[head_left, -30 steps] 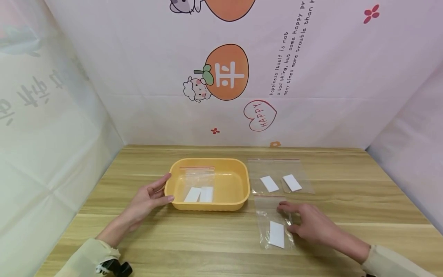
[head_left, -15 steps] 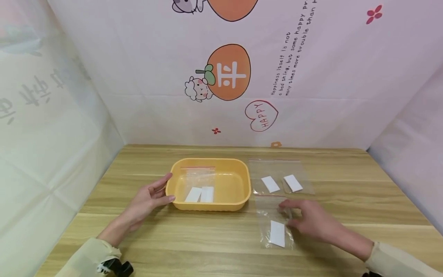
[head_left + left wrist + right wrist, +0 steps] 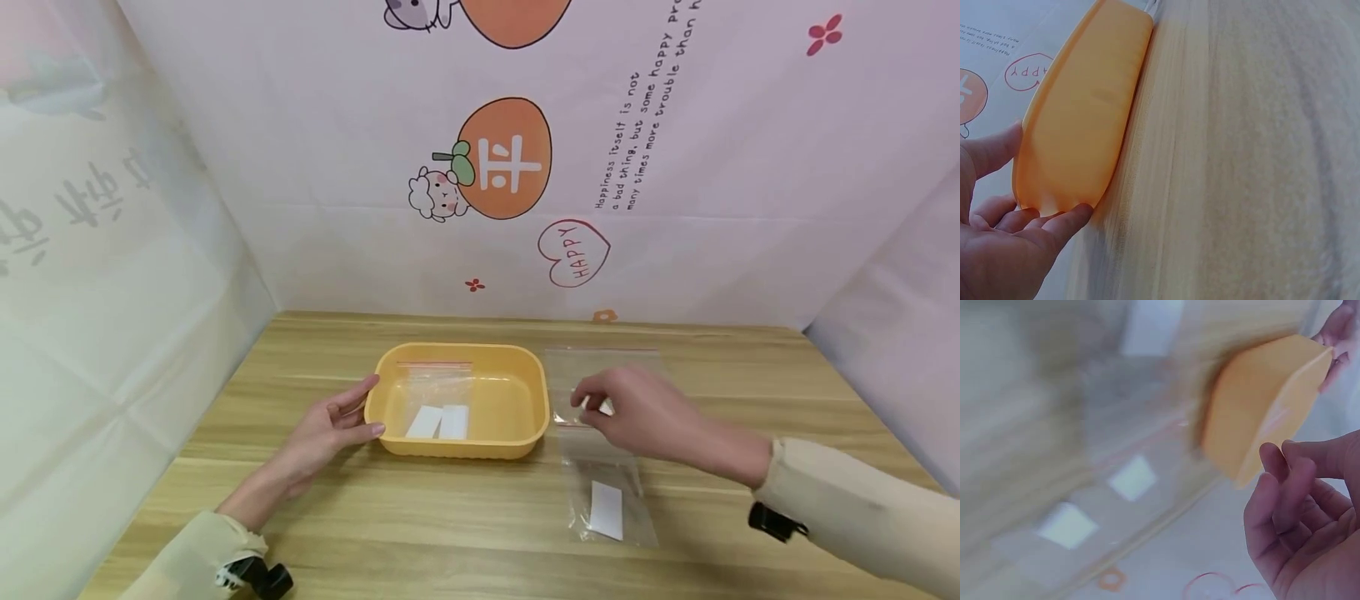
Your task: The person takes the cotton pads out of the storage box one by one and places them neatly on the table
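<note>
My left hand [image 3: 322,433] grips the left end of a yellow plastic bin [image 3: 461,448], thumb and fingers at its rim and end wall. Inside the bin lies a clear zip bag [image 3: 441,385] with two white rectangular pieces. My right hand [image 3: 648,417] is over the table to the right of the bin, its fingers loosely curled. Nothing shows between its fingertips in the right wrist view. Beneath it in the head view is clear bagging [image 3: 564,367], partly hidden; its two white pieces [image 3: 1134,478] show in the right wrist view. Nearer me lies another zip bag [image 3: 577,467] with one white piece [image 3: 606,510].
All this stands on a wood-grain table [image 3: 420,525]. A printed white cloth [image 3: 345,258] hangs behind the table's back edge, with more cloth at both sides. Black wrist cameras [image 3: 776,522] sit at both sleeves.
My right hand has left the right edge of the nearer zip bag and moved up and leftward over the farther bagging. The left hand stays on the bin.
</note>
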